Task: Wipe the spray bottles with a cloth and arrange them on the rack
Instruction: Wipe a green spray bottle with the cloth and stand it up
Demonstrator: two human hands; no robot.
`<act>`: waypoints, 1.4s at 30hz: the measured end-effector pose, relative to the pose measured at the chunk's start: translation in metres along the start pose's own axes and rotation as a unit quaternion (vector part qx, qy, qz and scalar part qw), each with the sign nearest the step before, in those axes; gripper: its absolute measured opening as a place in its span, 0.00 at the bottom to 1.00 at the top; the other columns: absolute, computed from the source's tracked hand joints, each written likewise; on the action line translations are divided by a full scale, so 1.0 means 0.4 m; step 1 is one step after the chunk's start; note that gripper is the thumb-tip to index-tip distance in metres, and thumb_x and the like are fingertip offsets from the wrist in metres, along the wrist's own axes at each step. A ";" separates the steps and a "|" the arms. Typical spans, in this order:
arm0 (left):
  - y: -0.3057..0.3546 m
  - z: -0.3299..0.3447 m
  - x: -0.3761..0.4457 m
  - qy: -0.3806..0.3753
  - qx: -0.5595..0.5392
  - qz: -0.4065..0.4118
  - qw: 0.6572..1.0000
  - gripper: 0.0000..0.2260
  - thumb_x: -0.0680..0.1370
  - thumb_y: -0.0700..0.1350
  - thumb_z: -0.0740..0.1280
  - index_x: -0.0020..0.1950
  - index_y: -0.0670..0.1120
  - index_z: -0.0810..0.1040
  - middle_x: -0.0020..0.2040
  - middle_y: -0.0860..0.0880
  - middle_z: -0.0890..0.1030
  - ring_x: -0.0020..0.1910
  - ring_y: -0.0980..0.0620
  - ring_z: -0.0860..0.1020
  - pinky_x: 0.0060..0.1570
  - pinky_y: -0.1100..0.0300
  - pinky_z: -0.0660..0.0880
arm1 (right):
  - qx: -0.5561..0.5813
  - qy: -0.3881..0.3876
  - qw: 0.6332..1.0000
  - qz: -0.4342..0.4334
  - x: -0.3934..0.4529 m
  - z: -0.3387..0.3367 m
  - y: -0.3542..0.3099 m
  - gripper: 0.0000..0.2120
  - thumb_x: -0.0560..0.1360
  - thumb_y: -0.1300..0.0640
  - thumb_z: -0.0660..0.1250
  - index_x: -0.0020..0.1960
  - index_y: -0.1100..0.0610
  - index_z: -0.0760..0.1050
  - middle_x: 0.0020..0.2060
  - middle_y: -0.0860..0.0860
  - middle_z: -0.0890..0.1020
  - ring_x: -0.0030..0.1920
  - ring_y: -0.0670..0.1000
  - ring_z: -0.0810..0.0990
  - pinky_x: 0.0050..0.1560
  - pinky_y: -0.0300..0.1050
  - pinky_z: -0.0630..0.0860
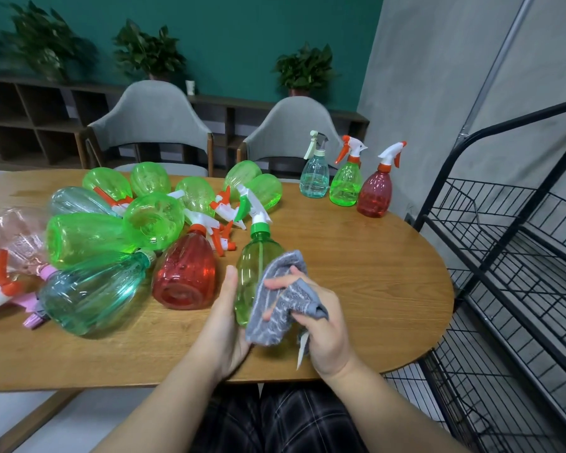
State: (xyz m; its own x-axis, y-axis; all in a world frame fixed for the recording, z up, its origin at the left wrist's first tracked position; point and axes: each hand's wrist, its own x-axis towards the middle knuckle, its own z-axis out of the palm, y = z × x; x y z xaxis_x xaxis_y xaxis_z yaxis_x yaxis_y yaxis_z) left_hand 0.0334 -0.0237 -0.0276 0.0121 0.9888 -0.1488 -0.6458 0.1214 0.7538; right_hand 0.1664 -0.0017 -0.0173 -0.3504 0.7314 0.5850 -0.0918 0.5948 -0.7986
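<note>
The green spray bottle (255, 256) with the green-and-white top is being held over the near edge of the wooden table (356, 256), tipped a little away from the person. The left hand (224, 317) holds it from the left side — the thumb lies straight up along the bottle, and the other fingers go behind it where they can't be seen. The right hand (314, 317) has a grey cloth (275, 302) bunched up in its curled fingers and presses it against the right side of the bottle.

Lots more bottles lie on their sides in a heap on the left part of the table. Most are green, and a red bottle (185, 274) and a big blue-green bottle (92, 292) are closest to the hands. A pink bottle (17, 240) lies at the far left.

Three bottles stand up straight in a row at the far right of the table — a light blue one (315, 174), a green one (346, 181) and a dark red one (374, 191). They are close together.

A black wire rack (504, 256) stands just beside the table on the right. Two grey chairs (151, 116) sit behind the table, and potted plants (303, 68) stand on a low shelf by the green wall.
</note>
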 end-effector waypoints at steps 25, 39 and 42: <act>-0.010 -0.012 0.010 -0.043 0.009 -0.011 0.999 0.26 0.72 0.57 0.63 0.66 0.46 0.76 0.61 0.40 0.81 0.56 0.42 0.80 0.50 0.39 0.78 | -0.138 0.022 0.988 0.068 0.088 0.022 -0.039 0.22 0.69 0.62 0.58 0.60 0.52 0.78 0.61 0.50 0.79 0.67 0.51 0.71 0.71 0.56 0.64; 0.001 -0.006 0.005 -0.020 -0.027 -0.013 0.999 0.34 0.71 0.67 0.57 0.63 0.42 0.78 0.59 0.40 0.82 0.53 0.43 0.83 0.45 0.47 0.83 | 0.254 0.038 0.966 0.026 0.036 -0.005 -0.046 0.12 0.77 0.52 0.64 0.38 0.56 0.80 0.35 0.48 0.81 0.38 0.47 0.79 0.46 0.41 0.75; 0.002 -0.010 0.004 0.002 -0.041 -0.008 0.999 0.30 0.67 0.64 0.63 0.55 0.43 0.81 0.48 0.42 0.85 0.41 0.47 0.84 0.33 0.55 0.82 | 0.448 0.219 0.832 0.243 0.059 -0.036 -0.067 0.12 0.68 0.63 0.63 0.26 0.57 0.72 0.24 0.53 0.74 0.31 0.53 0.74 0.45 0.46 0.75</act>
State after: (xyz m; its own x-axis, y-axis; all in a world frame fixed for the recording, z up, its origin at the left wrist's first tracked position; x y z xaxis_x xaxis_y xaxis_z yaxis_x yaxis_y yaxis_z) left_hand 0.0299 -0.0223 -0.0298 0.0200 0.9866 -0.1619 -0.7057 0.1286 0.6968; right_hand 0.1740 0.0044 0.0201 -0.1934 0.9811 0.0020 -0.7652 -0.1496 -0.6261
